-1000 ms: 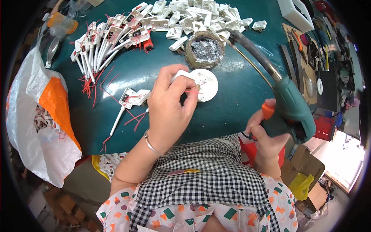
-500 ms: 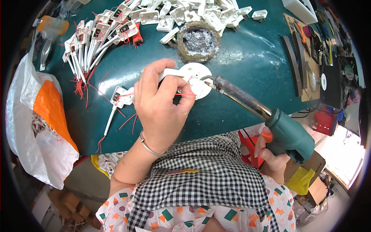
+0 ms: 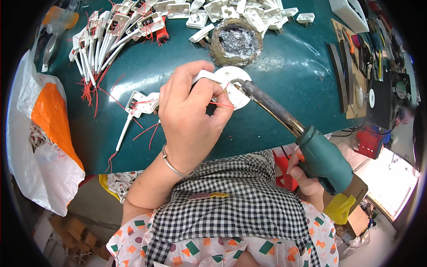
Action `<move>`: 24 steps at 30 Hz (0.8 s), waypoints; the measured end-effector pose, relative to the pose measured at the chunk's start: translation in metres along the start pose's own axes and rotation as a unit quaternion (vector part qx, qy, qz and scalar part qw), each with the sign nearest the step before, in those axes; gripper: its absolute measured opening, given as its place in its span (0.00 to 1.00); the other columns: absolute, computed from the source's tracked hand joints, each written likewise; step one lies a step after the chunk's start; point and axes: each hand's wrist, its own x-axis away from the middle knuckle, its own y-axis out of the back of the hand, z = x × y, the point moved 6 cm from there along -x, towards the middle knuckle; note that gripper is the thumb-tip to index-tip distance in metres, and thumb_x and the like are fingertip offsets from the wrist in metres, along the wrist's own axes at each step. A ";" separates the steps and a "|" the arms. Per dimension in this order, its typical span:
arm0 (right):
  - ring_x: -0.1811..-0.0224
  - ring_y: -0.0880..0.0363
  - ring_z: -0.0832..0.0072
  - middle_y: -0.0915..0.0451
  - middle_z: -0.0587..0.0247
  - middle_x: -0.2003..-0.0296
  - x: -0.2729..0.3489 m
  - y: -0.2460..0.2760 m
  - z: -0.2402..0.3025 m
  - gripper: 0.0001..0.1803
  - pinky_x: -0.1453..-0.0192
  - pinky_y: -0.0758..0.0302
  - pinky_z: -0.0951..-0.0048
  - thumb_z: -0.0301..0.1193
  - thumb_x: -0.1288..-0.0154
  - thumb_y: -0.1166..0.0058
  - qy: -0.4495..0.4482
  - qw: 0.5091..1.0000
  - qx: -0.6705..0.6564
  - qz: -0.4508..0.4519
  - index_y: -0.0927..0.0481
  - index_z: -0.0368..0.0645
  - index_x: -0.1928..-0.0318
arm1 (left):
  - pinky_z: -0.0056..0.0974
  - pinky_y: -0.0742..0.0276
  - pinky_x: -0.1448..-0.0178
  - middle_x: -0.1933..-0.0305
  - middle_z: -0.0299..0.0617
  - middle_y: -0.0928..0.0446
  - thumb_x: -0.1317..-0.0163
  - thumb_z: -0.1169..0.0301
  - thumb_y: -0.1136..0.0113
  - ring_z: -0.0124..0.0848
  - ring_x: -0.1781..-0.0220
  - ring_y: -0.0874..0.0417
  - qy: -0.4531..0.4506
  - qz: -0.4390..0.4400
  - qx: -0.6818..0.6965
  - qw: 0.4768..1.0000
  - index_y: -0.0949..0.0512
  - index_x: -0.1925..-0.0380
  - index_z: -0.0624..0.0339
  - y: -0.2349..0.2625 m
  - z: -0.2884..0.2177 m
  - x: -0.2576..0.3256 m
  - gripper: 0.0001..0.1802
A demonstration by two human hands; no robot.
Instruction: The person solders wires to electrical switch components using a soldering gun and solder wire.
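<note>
My left hand is closed around a white plastic housing, and a thin red wire sticks out between its thumb and fingers. Under the fingertips a round white disc lies on the table. My right hand grips a green-handled soldering gun. Its dark barrel slants up and left, with the bent tip over the disc, close to my left fingertips. Whether the tip touches the wire is too small to tell. Left of my left hand lies another housing with red wires.
A crusted bowl of silvery solder stands just beyond the disc. Bundled white wired pieces lie at the far left, and a heap of white housings at the back. Dark strips rest at right; a white-orange sack hangs at left.
The soldering gun has shifted a little left, bringing its tip nearer my left fingertips and the red wire. My left hand keeps its hold; the whole view has shifted slightly.
</note>
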 end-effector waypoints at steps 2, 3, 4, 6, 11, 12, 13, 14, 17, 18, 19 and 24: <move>0.75 0.25 0.72 0.24 0.59 0.74 -0.004 0.002 0.002 0.25 0.71 0.26 0.74 0.25 0.45 0.33 0.005 1.000 -0.017 -0.003 0.27 0.35 0.46 | 0.34 0.21 0.59 0.55 0.48 0.22 0.57 0.82 0.33 0.36 0.61 0.17 0.000 0.013 0.002 1.000 0.22 0.76 0.62 0.000 0.000 0.000 0.08; 0.75 0.25 0.72 0.24 0.59 0.74 -0.004 0.000 0.004 0.25 0.71 0.26 0.74 0.25 0.45 0.33 0.006 1.000 -0.015 -0.002 0.27 0.35 0.46 | 0.34 0.21 0.59 0.55 0.48 0.22 0.57 0.82 0.34 0.36 0.61 0.17 -0.002 0.013 -0.001 1.000 0.22 0.76 0.62 0.000 0.000 0.000 0.08; 0.69 0.21 0.68 0.20 0.62 0.69 -0.004 0.001 0.001 0.22 0.63 0.24 0.70 0.29 0.50 0.30 -0.026 0.999 0.001 -0.022 0.21 0.40 0.53 | 0.34 0.21 0.60 0.55 0.47 0.22 0.57 0.82 0.34 0.36 0.61 0.18 -0.004 0.013 -0.005 1.000 0.22 0.77 0.62 0.000 0.000 0.000 0.07; 0.63 0.18 0.63 0.16 0.64 0.64 -0.006 0.003 -0.002 0.19 0.56 0.23 0.66 0.32 0.54 0.27 -0.057 0.997 0.018 -0.042 0.16 0.45 0.59 | 0.34 0.21 0.60 0.55 0.47 0.22 0.57 0.81 0.34 0.36 0.61 0.18 -0.007 0.011 -0.005 1.000 0.23 0.77 0.62 0.000 0.000 0.000 0.07; 0.69 0.18 0.69 0.16 0.64 0.68 -0.014 0.001 0.003 0.14 0.64 0.23 0.74 0.29 0.48 0.32 -0.025 0.999 0.032 -0.028 0.19 0.41 0.61 | 0.34 0.21 0.61 0.56 0.47 0.22 0.57 0.81 0.34 0.36 0.63 0.18 -0.011 0.010 -0.004 1.000 0.23 0.77 0.62 0.000 0.000 -0.002 0.07; 0.69 0.18 0.69 0.16 0.64 0.68 -0.017 0.001 0.007 0.14 0.64 0.23 0.74 0.29 0.48 0.32 -0.025 0.999 0.032 -0.027 0.19 0.41 0.61 | 0.34 0.21 0.62 0.56 0.47 0.22 0.57 0.81 0.34 0.36 0.63 0.18 -0.014 0.009 -0.005 1.000 0.23 0.77 0.62 0.001 0.000 -0.002 0.07; 0.69 0.18 0.69 0.16 0.64 0.68 -0.021 0.000 0.006 0.13 0.63 0.23 0.74 0.28 0.46 0.34 -0.076 0.987 -0.140 -0.018 0.19 0.39 0.60 | 0.34 0.21 0.63 0.57 0.47 0.22 0.57 0.81 0.34 0.35 0.64 0.18 -0.018 0.009 -0.005 1.000 0.23 0.77 0.62 0.000 0.000 -0.002 0.07; 0.68 0.18 0.70 0.17 0.64 0.68 -0.022 -0.004 0.004 0.13 0.63 0.23 0.74 0.28 0.44 0.35 -0.125 0.943 -0.308 -0.009 0.19 0.38 0.59 | 0.34 0.21 0.63 0.57 0.47 0.22 0.57 0.81 0.34 0.35 0.64 0.18 -0.018 0.009 -0.005 1.000 0.23 0.77 0.62 0.000 -0.001 -0.002 0.07; 0.69 0.18 0.69 0.17 0.65 0.68 -0.018 0.006 0.001 0.18 0.63 0.23 0.75 0.33 0.46 0.32 -0.072 0.996 -0.049 -0.020 0.18 0.41 0.56 | 0.33 0.22 0.65 0.57 0.46 0.21 0.57 0.81 0.34 0.34 0.65 0.18 -0.007 0.015 -0.007 1.000 0.23 0.78 0.62 -0.001 0.000 -0.002 0.07; 0.69 0.18 0.69 0.17 0.65 0.68 -0.014 0.005 0.001 0.18 0.63 0.23 0.75 0.33 0.46 0.32 -0.072 0.996 -0.050 -0.019 0.18 0.41 0.56 | 0.33 0.22 0.65 0.57 0.46 0.21 0.57 0.81 0.34 0.34 0.66 0.18 -0.013 0.012 -0.008 1.000 0.23 0.78 0.62 -0.001 -0.001 -0.002 0.07; 0.70 0.18 0.69 0.17 0.65 0.69 -0.009 0.007 0.007 0.20 0.63 0.23 0.75 0.36 0.49 0.30 -0.046 0.997 0.050 -0.037 0.17 0.43 0.56 | 0.33 0.22 0.66 0.57 0.46 0.21 0.57 0.81 0.34 0.33 0.66 0.18 -0.019 0.009 -0.009 1.000 0.23 0.78 0.63 -0.001 -0.001 -0.003 0.07; 0.74 0.20 0.69 0.18 0.69 0.71 -0.009 0.008 0.010 0.21 0.67 0.23 0.75 0.39 0.57 0.25 -0.054 0.985 0.144 -0.071 0.16 0.50 0.60 | 0.39 0.31 0.61 0.57 0.40 0.22 0.62 0.78 0.33 0.37 0.64 0.22 -0.004 -0.002 0.008 1.000 0.26 0.78 0.57 -0.003 0.001 0.000 0.11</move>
